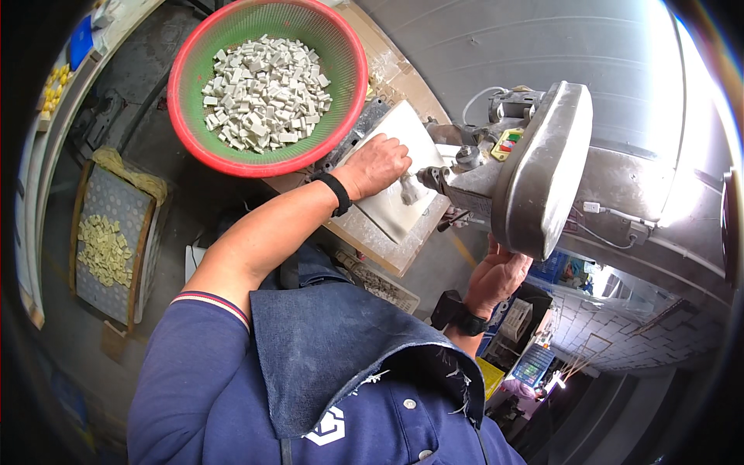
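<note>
My left hand [377, 166] is closed in a loose fist over a tilted white board [397, 159] on the work table; whatever its fingers hold is hidden. Just right of that hand, the chuck end [415, 186] of a grey drilling machine points at the board. The machine's rounded metal belt cover [542, 170] reaches toward me. At the cover's lower end my right hand [497, 277] is raised with its fingers curled; what it grips there is out of sight behind the fingers and cover.
A green basket with a red rim [177, 101] holds many small white blocks [267, 93] beside the board. At left, a dotted tray [139, 221] carries a heap of pale yellow pieces [105, 249]. Below the table sits a pale crate [380, 287]. Cables [612, 240] run along the machine.
</note>
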Motion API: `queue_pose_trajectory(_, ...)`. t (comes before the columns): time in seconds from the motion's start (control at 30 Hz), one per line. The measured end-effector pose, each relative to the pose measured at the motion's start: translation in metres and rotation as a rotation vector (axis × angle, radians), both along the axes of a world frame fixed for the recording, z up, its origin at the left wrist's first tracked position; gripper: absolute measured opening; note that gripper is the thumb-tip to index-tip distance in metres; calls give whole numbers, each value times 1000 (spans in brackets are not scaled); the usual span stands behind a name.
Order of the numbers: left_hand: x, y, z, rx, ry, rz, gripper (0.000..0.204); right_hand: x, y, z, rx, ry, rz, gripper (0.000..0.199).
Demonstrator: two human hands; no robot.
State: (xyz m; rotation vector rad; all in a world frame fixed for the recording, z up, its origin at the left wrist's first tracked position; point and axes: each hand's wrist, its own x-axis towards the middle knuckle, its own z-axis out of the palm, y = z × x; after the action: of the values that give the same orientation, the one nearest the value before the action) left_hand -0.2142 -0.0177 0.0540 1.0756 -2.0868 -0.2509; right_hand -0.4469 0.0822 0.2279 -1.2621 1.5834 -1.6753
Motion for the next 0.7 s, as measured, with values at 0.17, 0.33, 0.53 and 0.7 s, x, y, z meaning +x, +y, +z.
queue_pose_trajectory(0.17,0,0,-1,-2,1,0,8,19,5,2,-10,-11,-42,29)
queue_pose_trajectory(0.33,1,1,-2,-13,16,1,8,15,13,-5,-17,-37,-39,24)
queue_pose_trajectory(0.53,2,1,0,-25,15,6,7,18,22,-10,-7,-28,-22,25)
queue_pose_trajectory(0.7,1,1,-1,-29,20,3,7,22,31,-16,1,-18,-9,23)
